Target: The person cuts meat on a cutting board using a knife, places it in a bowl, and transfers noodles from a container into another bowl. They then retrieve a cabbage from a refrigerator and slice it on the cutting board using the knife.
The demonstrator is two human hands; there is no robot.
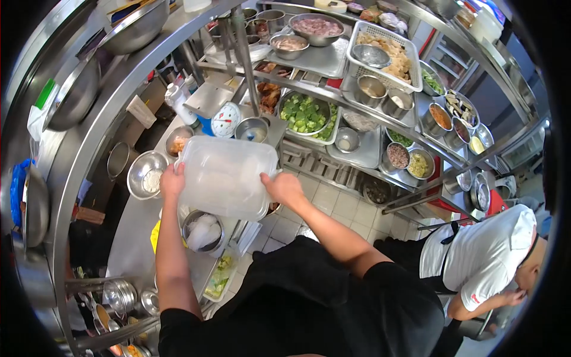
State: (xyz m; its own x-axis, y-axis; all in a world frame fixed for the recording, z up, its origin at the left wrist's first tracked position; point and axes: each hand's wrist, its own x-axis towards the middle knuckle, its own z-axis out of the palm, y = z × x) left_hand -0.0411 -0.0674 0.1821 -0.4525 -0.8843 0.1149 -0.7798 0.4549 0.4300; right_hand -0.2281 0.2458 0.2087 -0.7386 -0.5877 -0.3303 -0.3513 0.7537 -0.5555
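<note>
A translucent plastic container [228,177] is held up over the steel worktop, with pale, blurred contents inside. My left hand [172,180] grips its left side, and my right hand [281,188] is closed on its right edge. Just left of my left hand is a steel bowl [140,176] with white powder. Below the container, a bowl holds something white in clear plastic [203,231]. A dial scale [226,121] and a small steel pot [252,130] stand beyond its far edge.
Steel shelves ahead carry a bowl of green vegetables [305,114], a white basket of food [383,50] and several bowls. At the right, a person in a white shirt [485,256] bends forward. A curved steel rail [71,172] runs along the left.
</note>
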